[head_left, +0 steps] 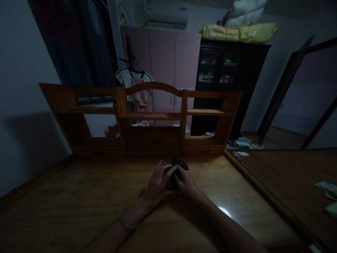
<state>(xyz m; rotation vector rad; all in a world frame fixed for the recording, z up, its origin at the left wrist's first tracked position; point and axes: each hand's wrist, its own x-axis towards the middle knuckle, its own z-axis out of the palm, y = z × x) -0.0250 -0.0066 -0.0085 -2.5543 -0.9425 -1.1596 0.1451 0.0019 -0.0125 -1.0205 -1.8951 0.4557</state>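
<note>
In the head view, a black object (181, 163) with a rounded, curved rim is at the middle of the wooden desk top (105, 196). Its kind is hard to make out in the dim light, and my fingers cover much of it. My left hand (158, 180) is closed around its left side, with a bracelet on that wrist. From the right, my right hand (187, 182) grips it with bent fingers. The fingertips of both hands come close together over its top.
A wooden shelf unit (152, 115) with small drawers stands along the desk's far edge. A raised wooden edge (259, 189) runs down the right side, beyond which papers (243, 142) lie. A wall (23, 140) borders the left.
</note>
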